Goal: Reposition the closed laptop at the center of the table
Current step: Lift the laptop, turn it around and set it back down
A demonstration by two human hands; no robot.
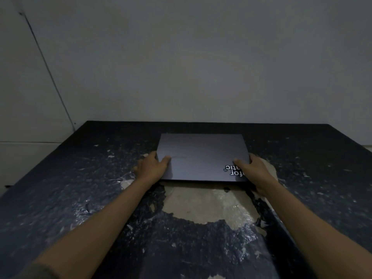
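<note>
A closed dark grey laptop [202,154] lies flat on the black table [80,178], toward the far middle, with a white-lettered sticker at its near right corner. My left hand [154,168] grips the laptop's near left corner, thumb on the lid and fingers at the side edge. At the near right corner my right hand [254,171] holds it the same way, partly covering the sticker. Both forearms reach in from the bottom of the view.
The table's black coating is worn and flaking, with a large bare beige patch [209,204] just in front of the laptop. A pale wall [191,67] stands right behind the table's far edge. The table's left and right edges slope off into shadow.
</note>
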